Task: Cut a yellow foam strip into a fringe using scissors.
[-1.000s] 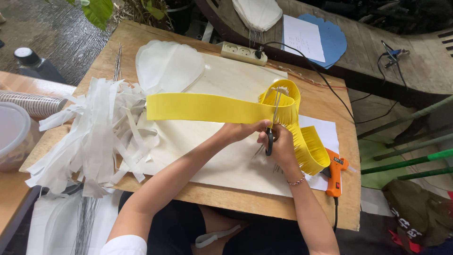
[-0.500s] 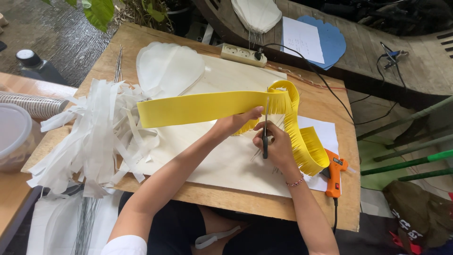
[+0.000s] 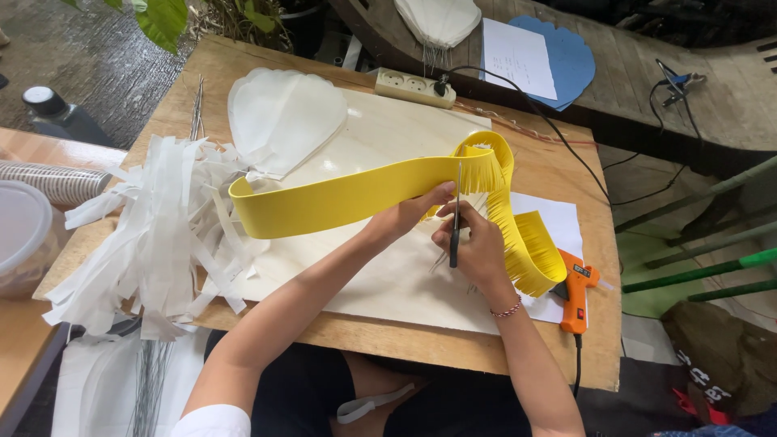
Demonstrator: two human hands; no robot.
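At the far edge of the wooden tabletop [image 3: 380,336] lies a cream power strip [image 3: 415,87] with a black plug in it, and beyond it a white printed sheet [image 3: 518,57] rests on a blue scalloped card [image 3: 571,61]. A dark bottle with a white cap [image 3: 55,115] stands off to the left, near a clear round tub [image 3: 23,235]. An orange glue gun [image 3: 576,291] lies at the right edge on a white paper [image 3: 558,222].

The yellow foam strip [image 3: 348,202] is held up above a pale board [image 3: 388,267], running from the left in a long band, looping over at the far end and curling down to the right in a cut fringe. The left hand [image 3: 409,214] has its fingers pinched on the strip's lower edge, just beside the fringe's start. The right hand [image 3: 477,247] is closed round the handles of a pair of scissors [image 3: 456,218], whose blades point up into the strip's edge (whether the blades are parted cannot be told). The two hands are almost touching.

A heap of white paper strips [image 3: 154,235] covers the left side, beside a white petal-shaped piece [image 3: 279,117] and thin wires [image 3: 197,109].
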